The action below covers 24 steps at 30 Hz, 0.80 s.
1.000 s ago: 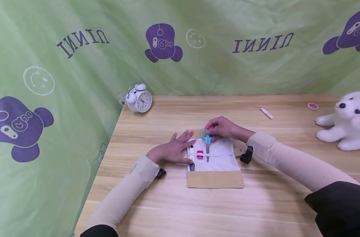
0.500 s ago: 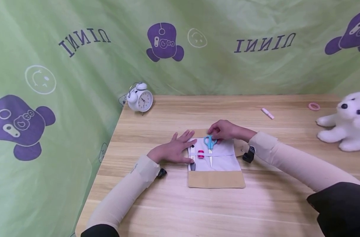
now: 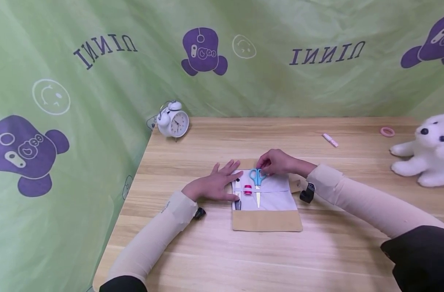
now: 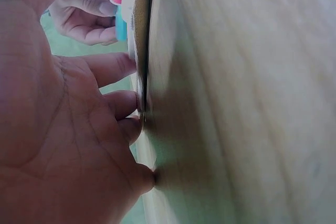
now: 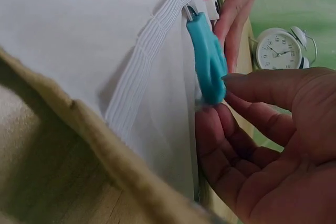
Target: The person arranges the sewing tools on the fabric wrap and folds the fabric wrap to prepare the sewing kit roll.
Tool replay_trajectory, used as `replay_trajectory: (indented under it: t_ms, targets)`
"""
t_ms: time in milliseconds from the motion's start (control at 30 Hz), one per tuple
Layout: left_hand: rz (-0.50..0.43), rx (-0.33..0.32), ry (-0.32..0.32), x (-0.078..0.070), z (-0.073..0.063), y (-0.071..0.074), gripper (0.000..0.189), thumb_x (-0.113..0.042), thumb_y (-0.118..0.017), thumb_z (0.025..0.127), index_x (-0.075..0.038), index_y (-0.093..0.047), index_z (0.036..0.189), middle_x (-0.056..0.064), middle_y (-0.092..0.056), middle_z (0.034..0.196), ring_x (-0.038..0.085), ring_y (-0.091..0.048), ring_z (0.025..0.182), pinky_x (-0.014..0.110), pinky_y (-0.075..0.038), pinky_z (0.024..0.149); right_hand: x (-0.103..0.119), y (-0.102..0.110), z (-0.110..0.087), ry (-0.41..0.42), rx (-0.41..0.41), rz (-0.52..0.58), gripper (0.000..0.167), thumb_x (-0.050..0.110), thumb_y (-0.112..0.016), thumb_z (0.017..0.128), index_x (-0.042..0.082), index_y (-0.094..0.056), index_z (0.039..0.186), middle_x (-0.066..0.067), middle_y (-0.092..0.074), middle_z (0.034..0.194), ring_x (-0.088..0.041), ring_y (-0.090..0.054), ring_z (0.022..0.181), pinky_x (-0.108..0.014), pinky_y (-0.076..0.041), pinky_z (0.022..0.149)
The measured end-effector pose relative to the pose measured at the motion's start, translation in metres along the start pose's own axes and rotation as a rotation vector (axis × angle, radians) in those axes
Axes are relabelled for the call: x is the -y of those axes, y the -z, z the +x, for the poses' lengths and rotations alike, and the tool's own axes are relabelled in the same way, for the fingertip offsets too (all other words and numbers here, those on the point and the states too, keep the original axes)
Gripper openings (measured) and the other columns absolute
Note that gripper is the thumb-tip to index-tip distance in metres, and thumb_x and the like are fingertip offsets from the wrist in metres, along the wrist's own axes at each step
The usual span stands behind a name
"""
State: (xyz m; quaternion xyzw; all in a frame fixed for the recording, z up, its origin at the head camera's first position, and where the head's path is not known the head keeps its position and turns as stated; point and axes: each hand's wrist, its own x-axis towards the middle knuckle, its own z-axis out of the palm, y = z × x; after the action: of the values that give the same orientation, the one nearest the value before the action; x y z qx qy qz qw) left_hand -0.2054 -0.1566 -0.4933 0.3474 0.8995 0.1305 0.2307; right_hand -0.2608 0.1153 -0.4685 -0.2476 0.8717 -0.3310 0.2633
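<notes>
Small scissors with blue handles lie in an unfolded tan fabric case with a white lining. Their blades run under the white elastic band, points toward the person. With thumb and fingers, my right hand pinches the blue handles at the case's far side. My left hand lies with fingers spread on the case's left edge. Beside it, the band holds a slim white tool with a dark end and a spool of red thread, left of the scissors.
A white alarm clock stands at the table's back left corner. Toward the back right lie a small pink-and-white stick and a pink ring. A white plush dog sits at the right. A green curtain hangs behind.
My right hand has brought the scissors toward the person, so the blades reach farther past the elastic band. The left hand keeps its place on the case.
</notes>
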Motion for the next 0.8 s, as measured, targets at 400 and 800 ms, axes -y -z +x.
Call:
replay_trajectory:
  t_ms: [400,800]
  targets:
    - [0.004,0.005,0.005,0.0016,0.0007,-0.0024,0.091,-0.063,-0.059,0.091,-0.023,-0.019,0.162,-0.003,0.013,0.171,0.017,0.018,0.157,0.059,0.008,0.125,-0.0014,-0.0071,0.0014,0.042,-0.005,-0.103,0.016,0.003,-0.071,0.089,0.004,-0.075,0.104,-0.006,-0.073,0.090,-0.013,-0.060,0.080,-0.024,-0.051,0.073]
    - [-0.006,0.003,0.002,0.0041,0.0025,-0.0029,0.089,-0.063,-0.057,0.092,-0.024,-0.018,0.162,-0.004,0.014,0.170,0.018,0.018,0.157,0.059,0.009,0.125,-0.0027,-0.0069,-0.0007,0.077,0.007,-0.133,0.015,0.008,-0.070,0.092,0.006,-0.077,0.105,-0.005,-0.076,0.095,-0.012,-0.061,0.080,-0.026,-0.052,0.078]
